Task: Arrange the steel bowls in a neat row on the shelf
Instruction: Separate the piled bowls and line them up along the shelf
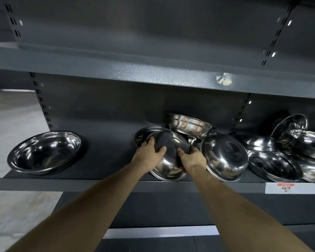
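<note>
One steel bowl (pixel 45 151) sits upright alone at the shelf's (pixel 98 184) left. My left hand (pixel 149 151) and right hand (pixel 193 157), arms outstretched, grip an overturned bowl (pixel 169 142) mid-shelf. About nine bowls make up the jumbled pile (pixel 262 148) to the right.

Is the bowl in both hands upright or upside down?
Upside down and tilted: the held bowl shows its rounded underside, rim facing down.

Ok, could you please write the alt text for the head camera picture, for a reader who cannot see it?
A person's left hand and right hand grip an overturned steel bowl at the edge of a jumbled pile of steel bowls on a dark grey shelf. One upright bowl stands alone at the shelf's left end.
</note>
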{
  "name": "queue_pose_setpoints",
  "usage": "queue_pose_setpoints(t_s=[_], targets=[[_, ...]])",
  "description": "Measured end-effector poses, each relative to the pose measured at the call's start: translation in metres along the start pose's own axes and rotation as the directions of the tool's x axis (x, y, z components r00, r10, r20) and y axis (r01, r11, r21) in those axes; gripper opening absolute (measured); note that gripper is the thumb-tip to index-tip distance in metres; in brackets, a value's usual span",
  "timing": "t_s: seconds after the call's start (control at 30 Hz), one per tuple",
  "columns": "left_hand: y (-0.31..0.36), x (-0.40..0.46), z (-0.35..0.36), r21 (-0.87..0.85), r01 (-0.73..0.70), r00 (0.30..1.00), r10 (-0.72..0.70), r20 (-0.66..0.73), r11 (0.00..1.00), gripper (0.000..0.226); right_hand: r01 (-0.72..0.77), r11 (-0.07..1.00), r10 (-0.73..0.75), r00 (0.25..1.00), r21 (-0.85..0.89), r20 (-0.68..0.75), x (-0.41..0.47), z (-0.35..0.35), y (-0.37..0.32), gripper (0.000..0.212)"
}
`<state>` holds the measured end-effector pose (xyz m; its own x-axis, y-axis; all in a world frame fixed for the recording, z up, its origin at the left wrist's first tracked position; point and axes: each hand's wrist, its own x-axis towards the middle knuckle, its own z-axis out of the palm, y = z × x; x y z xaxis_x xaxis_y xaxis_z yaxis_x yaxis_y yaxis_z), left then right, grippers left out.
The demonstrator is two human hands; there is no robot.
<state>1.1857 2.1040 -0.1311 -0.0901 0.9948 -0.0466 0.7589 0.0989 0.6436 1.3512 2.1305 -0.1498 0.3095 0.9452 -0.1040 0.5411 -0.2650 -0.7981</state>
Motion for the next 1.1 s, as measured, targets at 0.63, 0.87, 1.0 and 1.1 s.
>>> queue_pose_setpoints(t_s=[0.63, 0.87, 1.0, 1.1], targets=[[-0.037, -0.013, -0.060, -0.091, 0.109, 0.958, -0.129, -0.257, 0.990, 0.047, 0.154, 0.987, -0.151, 0.985, 0.039, -0.079, -0.035, 0.035, -0.046, 0.062], [-0.053, -0.021, -0.073, -0.105, 0.088, 0.945, -0.116, -0.306, 0.991, 0.043, 0.205, 0.978, -0.202, 0.978, 0.039, -0.059, -0.042, 0.051, -0.057, 0.065], [-0.057, -0.022, -0.085, -0.100, 0.065, 0.924, -0.097, -0.369, 0.993, 0.043, 0.234, 0.972, -0.232, 0.971, 0.033, -0.065, -0.046, 0.058, -0.066, 0.066], [-0.057, -0.022, -0.098, -0.119, 0.035, 0.901, -0.083, -0.427, 0.992, 0.047, 0.283, 0.954, -0.272, 0.956, 0.100, -0.111, -0.051, 0.063, -0.077, 0.062]])
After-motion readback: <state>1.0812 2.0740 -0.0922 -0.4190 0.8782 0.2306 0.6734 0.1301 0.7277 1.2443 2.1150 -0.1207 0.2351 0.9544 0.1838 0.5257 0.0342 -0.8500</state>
